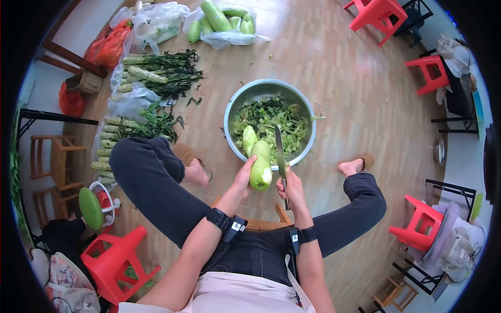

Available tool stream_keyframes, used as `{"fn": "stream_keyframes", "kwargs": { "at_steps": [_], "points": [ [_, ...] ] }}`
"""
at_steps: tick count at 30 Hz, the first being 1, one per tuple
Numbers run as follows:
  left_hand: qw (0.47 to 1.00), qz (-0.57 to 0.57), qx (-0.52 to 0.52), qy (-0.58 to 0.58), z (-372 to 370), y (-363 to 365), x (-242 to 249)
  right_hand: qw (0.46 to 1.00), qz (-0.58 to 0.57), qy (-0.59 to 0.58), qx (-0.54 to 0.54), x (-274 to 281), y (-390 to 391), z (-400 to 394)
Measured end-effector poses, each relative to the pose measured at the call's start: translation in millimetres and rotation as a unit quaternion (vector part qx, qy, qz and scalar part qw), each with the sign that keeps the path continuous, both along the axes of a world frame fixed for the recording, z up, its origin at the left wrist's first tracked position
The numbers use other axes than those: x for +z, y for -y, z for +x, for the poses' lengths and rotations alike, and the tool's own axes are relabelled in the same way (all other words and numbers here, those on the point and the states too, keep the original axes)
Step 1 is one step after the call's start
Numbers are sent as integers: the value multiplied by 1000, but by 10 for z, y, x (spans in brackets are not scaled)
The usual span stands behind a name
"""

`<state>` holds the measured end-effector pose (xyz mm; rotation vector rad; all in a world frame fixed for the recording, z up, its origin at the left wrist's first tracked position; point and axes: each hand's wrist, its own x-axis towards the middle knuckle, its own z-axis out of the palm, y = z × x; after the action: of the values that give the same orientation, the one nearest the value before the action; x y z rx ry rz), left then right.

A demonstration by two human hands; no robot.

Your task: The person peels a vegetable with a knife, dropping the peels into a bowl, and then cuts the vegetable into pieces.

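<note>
Left hand: it holds the pale green gourd from the left side, the fingers wrapped around its lower part, just above the near rim of the metal bowl.
Right hand: the fingers are clenched around the handle of the knife; the blade stands up, just to the right of the gourd, and its tip is over the bowl.
Gourd position: in the air, between the person's knees, upright and a little tilted. A second pale piece lies in the bowl on the pile of green trimmings.
Risk, cut to the hand: the blade is very near the left hand. In my judgement, if the knife slides off the smooth skin of the gourd, it could meet the thumb or the fingers.
Risk, no support: the gourd rests on nothing. A hard push of the blade could turn it in the grip or make it fall.
Risk, feet: both bare feet are near the bowl on the wooden floor; a dropped knife could land beside them.
Risk, spill: the bowl looks already quite full, so more trimmings could fall over its rim onto the floor.
Surroundings: bundles of stalk vegetables and bags with more gourds lie well apart; red stools stand near the left leg.
</note>
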<state>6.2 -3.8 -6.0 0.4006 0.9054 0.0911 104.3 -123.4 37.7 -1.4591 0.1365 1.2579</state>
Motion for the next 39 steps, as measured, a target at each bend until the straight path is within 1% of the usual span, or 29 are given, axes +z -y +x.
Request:
{"fn": "stream_keyframes", "kwargs": {
  "at_steps": [2,4,5,7,8,10,11,13,14,16,17,19,20,22,23,24,25,26,29,31,32,33,34,35,36,37,38,39],
  "points": [
    [1000,-20,4,20,4,-21,1,1000,1,-8,-8,39,48,-6],
    [998,-55,17,35,8,-48,130,993,-42,104,20,60,53,-66],
    [998,-54,16,34,2,-49,108,994,-41,103,19,53,58,-96],
    [995,-86,5,52,-5,-33,25,988,-69,139,24,0,73,-149],
    [995,-84,4,50,-10,-26,-18,988,-68,138,22,-57,89,-164],
    [989,-132,-7,71,1,-14,-70,986,-37,158,37,-141,113,-176],
    [989,-131,-12,70,14,-7,-95,986,-37,158,32,-173,140,-172],
    [972,-217,16,84,33,10,-145,988,-9,152,20,-179,176,-169],
    [973,-216,10,81,33,21,-202,988,-8,151,13,-196,201,-165],
    [968,-245,50,32,24,44,-406,991,-20,136,-6,-256,245,-143],
    [968,-244,44,31,10,69,-493,990,-20,136,-12,-271,270,-137],
    [963,-252,83,-54,-8,126,-659,989,-71,130,-4,-310,316,-117],
    [963,-253,77,-56,2,172,-740,989,-73,130,-10,-329,345,-119],
    [973,-214,38,-80,49,187,-700,977,-78,197,15,-394,351,-146],
    [983,-166,35,-68,42,204,-671,978,-77,195,10,-449,359,-156],
    [984,-163,31,-70,50,195,-656,964,-101,240,56,-479,346,-160],
    [987,-119,8,-110,49,190,-644,945,-125,284,103,-512,339,-160],
    [986,-77,-15,-150,46,191,-632,947,-123,281,100,-540,343,-162],
    [978,-65,-34,-197,44,235,-626,944,-144,274,114,-536,337,-175],
    [975,-57,-42,-209,82,210,-689,926,-173,315,118,-655,357,-154],
    [973,-50,-46,-218,109,200,-724,927,-175,312,116,-749,360,-150],
    [973,-52,-49,-221,137,201,-725,925,-155,334,96,-801,342,-139],
    [974,-41,-61,-214,154,206,-723,922,-135,355,77,-844,345,-139],
    [975,-31,-73,-207,185,205,-729,923,-139,350,76,-887,357,-129],
    [974,-34,-76,-211,203,198,-783,922,-174,325,114,-770,291,-84],
    [978,-55,-75,-188,216,191,-854,919,-208,299,153,-685,230,-39],
    [980,-78,-73,-166,216,189,-928,920,-212,292,155,-667,190,-14],
    [978,-83,-72,-175,215,176,-959,908,-216,305,186,-661,142,1]
  ]
}}
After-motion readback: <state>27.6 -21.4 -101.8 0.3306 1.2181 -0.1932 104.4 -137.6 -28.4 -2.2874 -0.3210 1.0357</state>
